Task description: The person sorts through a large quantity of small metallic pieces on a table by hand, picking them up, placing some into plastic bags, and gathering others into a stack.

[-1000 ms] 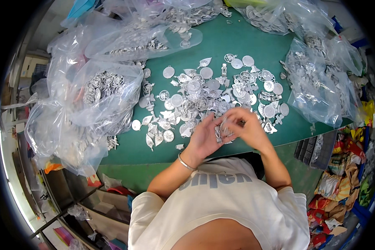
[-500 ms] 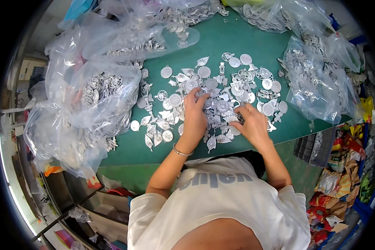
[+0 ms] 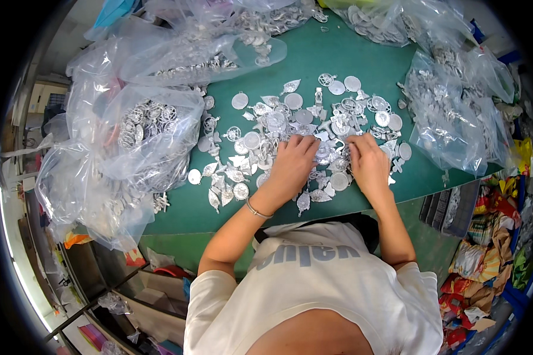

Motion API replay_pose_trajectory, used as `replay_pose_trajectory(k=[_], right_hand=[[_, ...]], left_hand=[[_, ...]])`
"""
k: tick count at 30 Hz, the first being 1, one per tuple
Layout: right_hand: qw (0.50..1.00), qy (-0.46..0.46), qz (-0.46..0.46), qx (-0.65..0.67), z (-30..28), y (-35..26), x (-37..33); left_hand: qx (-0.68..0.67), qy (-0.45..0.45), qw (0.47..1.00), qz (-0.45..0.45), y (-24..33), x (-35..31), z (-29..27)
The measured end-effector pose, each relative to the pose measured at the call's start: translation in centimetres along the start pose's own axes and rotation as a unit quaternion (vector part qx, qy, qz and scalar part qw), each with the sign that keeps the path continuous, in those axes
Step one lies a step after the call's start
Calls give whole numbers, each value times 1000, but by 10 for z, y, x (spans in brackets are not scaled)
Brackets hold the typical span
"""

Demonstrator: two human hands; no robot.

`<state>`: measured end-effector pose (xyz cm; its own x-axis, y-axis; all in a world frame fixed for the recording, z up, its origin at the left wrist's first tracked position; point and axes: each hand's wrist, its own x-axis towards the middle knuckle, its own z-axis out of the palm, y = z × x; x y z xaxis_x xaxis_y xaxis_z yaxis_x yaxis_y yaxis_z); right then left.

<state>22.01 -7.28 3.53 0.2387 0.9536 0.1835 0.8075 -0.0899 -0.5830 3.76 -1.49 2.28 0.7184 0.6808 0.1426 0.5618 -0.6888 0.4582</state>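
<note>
A heap of silver-grey metal charms (image 3: 275,122) is spread over the green table, among them round discs, leaf shapes and pierced rings. My left hand (image 3: 293,165) lies over the heap's middle, fingers bent down and closed at the tips; whatever they grip is hidden beneath. Just to its right, my right hand (image 3: 370,163) rests at the heap's right part. Its thumb and forefinger are a little apart, with charms right beside them and nothing plainly held. A leaf-shaped charm (image 3: 303,202) and a round charm (image 3: 339,181) lie between my wrists.
Clear plastic bags of metal pieces crowd the green table (image 3: 349,58): a large bag (image 3: 154,142) on the left, another bag (image 3: 450,118) on the right, more along the back. Beyond the front edge, a dark crate (image 3: 461,207) and coloured packages (image 3: 479,254) stand at right.
My left hand has moved right and nearer over the heap. My right hand has shifted slightly right and away; the dark piece at its fingertips no longer shows there.
</note>
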Motion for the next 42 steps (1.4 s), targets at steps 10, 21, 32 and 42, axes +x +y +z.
replay_pose_trajectory(k=[10,21,32,42], right_hand=[[998,57,23,-2,3,22,34],[996,80,-11,-37,-3,36,71],[999,-15,-21,-27,23,44,90],[889,-232,47,393,-8,3,49]], left_hand=[[76,-49,996,2,2,7,-8],[-114,106,988,-22,-7,-3,10],[-886,43,363,-286,4,-2,4],[-880,22,278,-384,39,38,-12]])
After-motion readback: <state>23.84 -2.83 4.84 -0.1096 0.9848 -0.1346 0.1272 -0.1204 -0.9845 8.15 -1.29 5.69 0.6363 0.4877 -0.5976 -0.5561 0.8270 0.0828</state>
